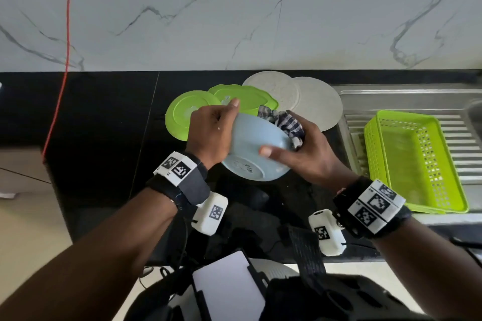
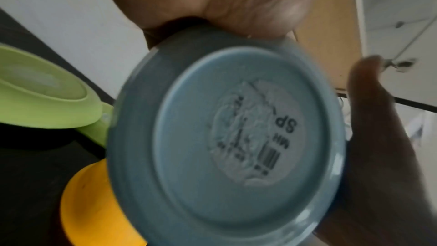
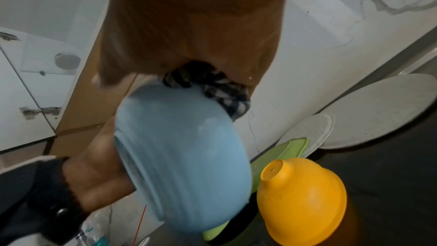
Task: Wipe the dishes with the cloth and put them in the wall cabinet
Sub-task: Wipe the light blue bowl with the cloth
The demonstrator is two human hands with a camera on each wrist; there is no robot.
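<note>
On the black stone tabletop [image 1: 104, 117], 2 green plastic plates [image 1: 182, 117] lie left of 2 round white speckled plates [image 1: 313, 104], all near the marble wall. The hands hold a pale blue ceramic bowl [image 1: 257, 148] before these plates, above an upturned yellow plastic bowl [image 3: 305, 194]. A green perforated plastic basket [image 1: 414, 159] sits on the steel sink drainboard [image 1: 407, 98], right of everything.

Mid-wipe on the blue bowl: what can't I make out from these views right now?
- Inside of the blue bowl: faces away in all views; wiping progress unknown.
- Checked cloth: mostly hidden by the right hand and bowl.
- Orange bowl: hidden behind the blue bowl in head view.
- Bowl's base label: blurred, unreadable.
- Wall cabinet interior: out of frame.
</note>
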